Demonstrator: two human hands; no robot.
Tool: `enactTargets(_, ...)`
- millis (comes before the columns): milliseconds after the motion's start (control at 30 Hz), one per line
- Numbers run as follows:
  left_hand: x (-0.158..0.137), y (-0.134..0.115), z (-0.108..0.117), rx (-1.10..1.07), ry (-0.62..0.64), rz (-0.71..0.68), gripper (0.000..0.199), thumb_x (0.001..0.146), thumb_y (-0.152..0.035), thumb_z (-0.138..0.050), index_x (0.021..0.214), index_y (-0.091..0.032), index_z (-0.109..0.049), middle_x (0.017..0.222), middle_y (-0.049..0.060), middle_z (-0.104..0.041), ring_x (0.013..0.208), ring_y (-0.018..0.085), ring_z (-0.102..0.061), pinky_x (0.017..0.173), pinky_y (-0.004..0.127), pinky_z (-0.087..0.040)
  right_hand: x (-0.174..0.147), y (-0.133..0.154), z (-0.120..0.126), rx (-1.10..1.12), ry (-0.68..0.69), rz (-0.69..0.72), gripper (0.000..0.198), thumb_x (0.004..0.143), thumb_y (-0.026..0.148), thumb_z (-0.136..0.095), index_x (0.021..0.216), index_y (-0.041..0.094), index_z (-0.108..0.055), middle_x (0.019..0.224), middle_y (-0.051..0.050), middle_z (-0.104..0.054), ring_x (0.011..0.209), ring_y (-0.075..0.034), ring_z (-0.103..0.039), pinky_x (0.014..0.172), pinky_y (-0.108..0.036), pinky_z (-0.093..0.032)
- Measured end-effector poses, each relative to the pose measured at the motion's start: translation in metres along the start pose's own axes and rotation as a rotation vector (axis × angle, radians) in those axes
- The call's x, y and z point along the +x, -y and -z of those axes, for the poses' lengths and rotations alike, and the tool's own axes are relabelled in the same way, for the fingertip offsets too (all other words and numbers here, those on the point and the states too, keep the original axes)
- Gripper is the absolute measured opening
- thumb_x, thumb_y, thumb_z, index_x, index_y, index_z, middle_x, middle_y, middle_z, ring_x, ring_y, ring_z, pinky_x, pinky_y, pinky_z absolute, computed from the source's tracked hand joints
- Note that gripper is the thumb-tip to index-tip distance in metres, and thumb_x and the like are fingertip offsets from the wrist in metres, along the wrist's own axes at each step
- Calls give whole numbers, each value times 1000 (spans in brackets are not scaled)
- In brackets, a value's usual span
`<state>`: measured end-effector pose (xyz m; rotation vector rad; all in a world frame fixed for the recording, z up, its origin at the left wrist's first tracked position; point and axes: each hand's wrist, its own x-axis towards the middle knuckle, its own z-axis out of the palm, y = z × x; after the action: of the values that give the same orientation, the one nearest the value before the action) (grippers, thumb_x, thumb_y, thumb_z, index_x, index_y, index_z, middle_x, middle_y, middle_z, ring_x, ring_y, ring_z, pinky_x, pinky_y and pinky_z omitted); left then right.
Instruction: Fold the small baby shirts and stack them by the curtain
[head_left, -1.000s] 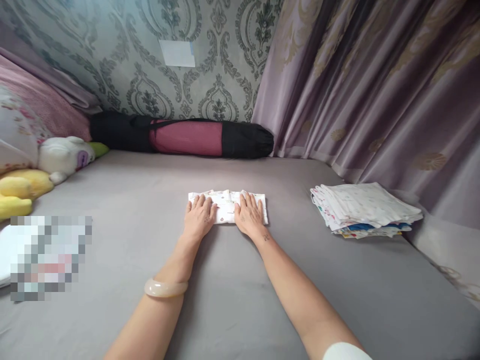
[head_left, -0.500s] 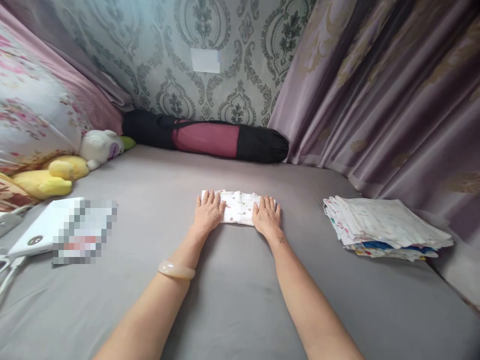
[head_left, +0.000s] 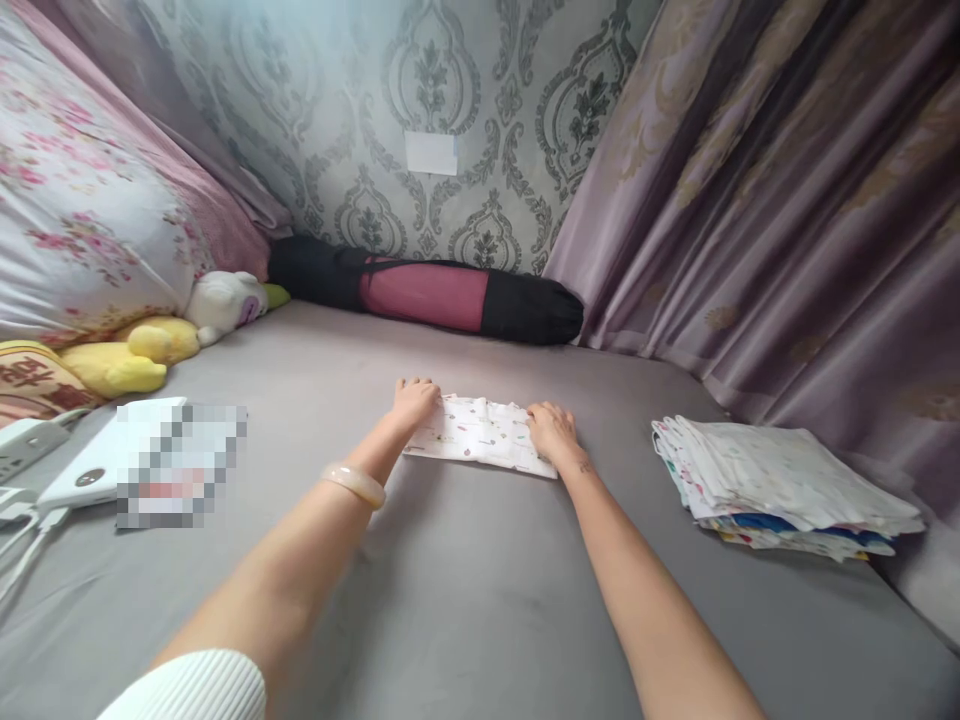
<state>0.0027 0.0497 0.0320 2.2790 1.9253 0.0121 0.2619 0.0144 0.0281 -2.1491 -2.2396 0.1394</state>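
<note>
A folded white cloth (head_left: 484, 437) with small coloured prints lies on the grey bed sheet in front of me. At its far left corner is my left hand (head_left: 415, 405), with the fingers bent over the edge and closed on the fabric. My right hand (head_left: 553, 432) grips the far right corner, its fingers curled and their tips partly hidden. Off to the right sits a stack of folded cloths (head_left: 787, 470), mostly white, with a blue layer low in it.
A white power bank (head_left: 105, 460) with cables lies left beside a blurred-out packet (head_left: 180, 470). Yellow and white plush toys (head_left: 225, 305) rest against a floral pillow (head_left: 90, 220). A black and maroon roll bag (head_left: 424, 293) lies along the wall; purple curtains (head_left: 750, 200) hang right.
My hands have gone from lying flat on the cloth to curling over its far corners. More of the printed cloth shows between them. The whole view has shifted slightly.
</note>
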Motion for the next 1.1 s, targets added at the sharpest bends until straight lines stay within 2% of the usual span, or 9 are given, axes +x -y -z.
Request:
enactTargets(133, 23, 3, 10, -29, 97, 61, 28, 76, -21, -62, 101, -27, -72, 120, 9, -67, 121, 32, -52, 103, 48, -34, 17, -11, 9, 42, 107, -13, 30, 93, 27, -51, 119, 22, -64, 127, -10, -60, 123, -25, -51, 100, -38, -33)
enactTargets(233, 33, 2, 14, -43, 147, 87, 25, 68, -24, -71, 93, -24, -73, 111, 11, -71, 119, 37, -52, 99, 51, -36, 25, -13, 12, 53, 138, -30, 30, 90, 29, -56, 118, 23, -65, 127, -10, -59, 123, -26, -51, 98, -38, -35)
enactTargets(300, 35, 1, 15, -50, 157, 87, 24, 66, -24, -72, 89, -22, -73, 111, 12, -70, 118, 38, -52, 97, 52, -38, 28, -14, 13, 57, 139, -32, 30, 88, 30, -60, 116, 24, -66, 127, -10, -59, 123, -27, -51, 97, -38, -37)
enactTargets(500, 23, 1, 14, -75, 113, 38, 23, 69, -18, -65, 91, -20, -68, 118, 10, -66, 110, 30, -57, 98, 47, -39, 24, -15, 12, 77, 97, -15, 23, 87, 30, -60, 108, 22, -65, 124, -11, -57, 123, -28, -49, 94, -38, -38)
enactTargets(633, 7, 4, 16, -112, 73, -32, 25, 72, -14, -56, 95, -19, -65, 107, 6, -70, 104, 24, -61, 101, 44, -36, 14, -14, 13, 96, 50, 55, 15, 89, 24, -55, 103, 21, -61, 122, -9, -59, 119, -23, -50, 94, -34, -36)
enactTargets(800, -5, 9, 36, -161, 42, -95, 25, 75, -18, -55, 98, -21, -64, 104, 4, -71, 101, 23, -63, 97, 39, -39, 3, -19, 21, 198, -15, 98, 10, 88, 23, -55, 97, 22, -59, 103, -5, -67, 95, -19, -58, 78, -27, -38)
enactTargets(933, -8, 18, 57, -269, 49, -171, 35, 73, -25, -57, 106, -21, -66, 102, 4, -72, 91, 21, -64, 81, 30, -44, 0, -26, 37, 322, -86, 157, 6, 83, 23, -60, 89, 21, -61, 93, -2, -68, 84, -16, -59, 69, -23, -39)
enactTargets(1033, -9, 25, 70, -389, 84, -283, 30, 71, -31, -57, 94, -16, -70, 82, 2, -69, 77, 20, -62, 66, 26, -42, -1, -31, 52, 399, -119, 201, 8, 80, 21, -63, 87, 21, -64, 90, -1, -70, 85, -16, -62, 72, -23, -42)
enactTargets(1100, -11, 28, 79, -417, 55, -314, 28, 70, -34, -57, 86, -16, -71, 74, 1, -67, 73, 19, -59, 63, 26, -41, 1, -35, 61, 455, -126, 246, 11, 79, 19, -64, 89, 20, -67, 92, -1, -72, 88, -17, -64, 76, -24, -44)
